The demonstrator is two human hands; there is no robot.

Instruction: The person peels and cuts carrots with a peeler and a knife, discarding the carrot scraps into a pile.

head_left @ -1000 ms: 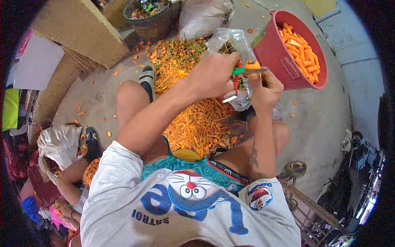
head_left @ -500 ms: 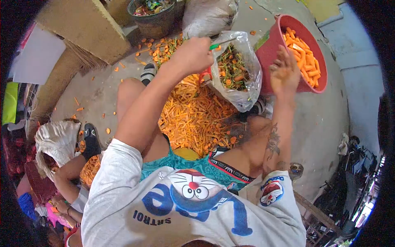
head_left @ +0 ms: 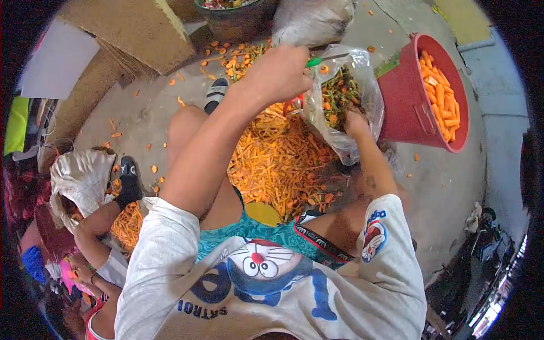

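Note:
My left hand [head_left: 283,73] is closed round the green handle of a knife [head_left: 328,59], whose blade points right over the top of a clear plastic bag [head_left: 371,96]. Something red shows just below this hand. My right hand [head_left: 355,123] reaches into the bag, among carrots with green tops [head_left: 339,93]; its fingers are hidden there. A large heap of orange peelings [head_left: 277,158] lies on the floor between my legs, below the bag. Right of the bag, a tilted red bucket [head_left: 396,96] holds peeled carrots [head_left: 441,96].
Carrot ends [head_left: 226,56] are scattered on the floor beyond the heap. A dark bin [head_left: 238,22] and a whitish sack [head_left: 311,22] stand at the top. At lower left are another person's leg and arms [head_left: 93,232], beside a white sack [head_left: 82,175].
My right hand has moved from beside the red bucket left and down into the plastic bag. My left hand still holds the knife. The view has shifted slightly.

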